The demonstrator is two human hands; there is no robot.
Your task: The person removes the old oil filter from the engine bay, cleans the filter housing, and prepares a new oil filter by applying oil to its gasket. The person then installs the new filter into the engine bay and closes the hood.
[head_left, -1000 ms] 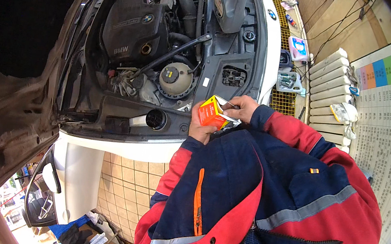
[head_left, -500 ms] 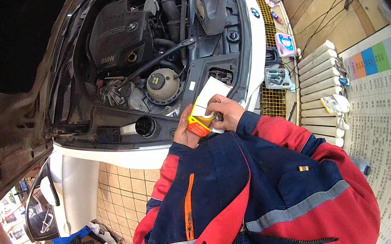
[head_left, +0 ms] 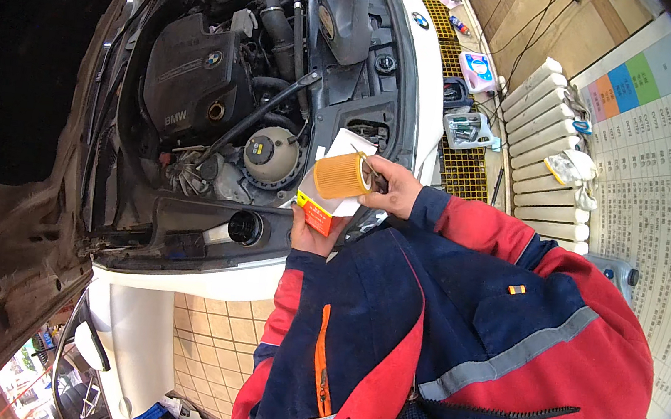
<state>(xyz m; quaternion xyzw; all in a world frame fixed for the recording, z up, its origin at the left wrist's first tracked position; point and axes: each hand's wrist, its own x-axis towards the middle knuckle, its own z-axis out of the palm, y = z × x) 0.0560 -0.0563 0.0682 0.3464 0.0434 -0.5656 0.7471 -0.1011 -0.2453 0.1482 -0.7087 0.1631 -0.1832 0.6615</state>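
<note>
A pleated orange oil filter element [head_left: 338, 176] is in my right hand [head_left: 394, 190], its fingers closed on the filter's right end. The same hand also has a thin dark item, whose kind I cannot make out, lying against that end. My left hand [head_left: 313, 239] holds an opened yellow, red and white cardboard box [head_left: 316, 216] just below the filter, its white flaps spread behind. Both hands are over the front edge of a car's open engine bay. Left of them is the coolant tank [head_left: 274, 152] with its black cap.
A black engine cover [head_left: 192, 79] with an open oil filler hole lies at left. A grey oil jug [head_left: 344, 18] stands in the bay. A black round cap-like part [head_left: 246, 228] sits near the fender. A white radiator [head_left: 544, 151] and a pink-white bottle [head_left: 478, 72] are at right.
The filter has come up out of the box in my right hand and now shows almost whole. My left hand still holds the box, slightly lower and further left.
</note>
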